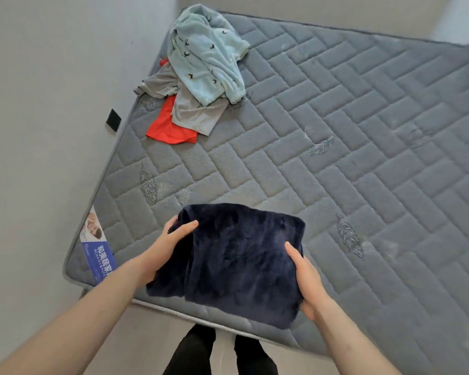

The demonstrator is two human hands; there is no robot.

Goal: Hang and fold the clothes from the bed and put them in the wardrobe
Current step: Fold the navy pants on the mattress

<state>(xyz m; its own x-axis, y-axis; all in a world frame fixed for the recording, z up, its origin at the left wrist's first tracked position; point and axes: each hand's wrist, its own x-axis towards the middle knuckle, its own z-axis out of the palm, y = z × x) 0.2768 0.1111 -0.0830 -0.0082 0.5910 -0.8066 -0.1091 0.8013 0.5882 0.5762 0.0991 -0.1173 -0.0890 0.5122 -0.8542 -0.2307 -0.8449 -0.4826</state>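
A folded dark navy fleece garment (233, 263) sits at the near edge of the grey quilted mattress (363, 158). My left hand (171, 239) grips its left side, thumb on top. My right hand (306, 282) grips its right edge, thumb on top and fingers underneath. Far back near the wall lies a heap of clothes: a light blue fleece piece with small dark bird prints (206, 58) on top, a grey garment (190, 106) below it, and a red one (168, 125) sticking out underneath.
A pale wall (38, 104) runs along the mattress's left side, with a small black square (113, 119) on it. A blue label (99, 253) marks the mattress's near left corner. My dark-trousered legs (220, 353) stand on the floor at the bed's foot.
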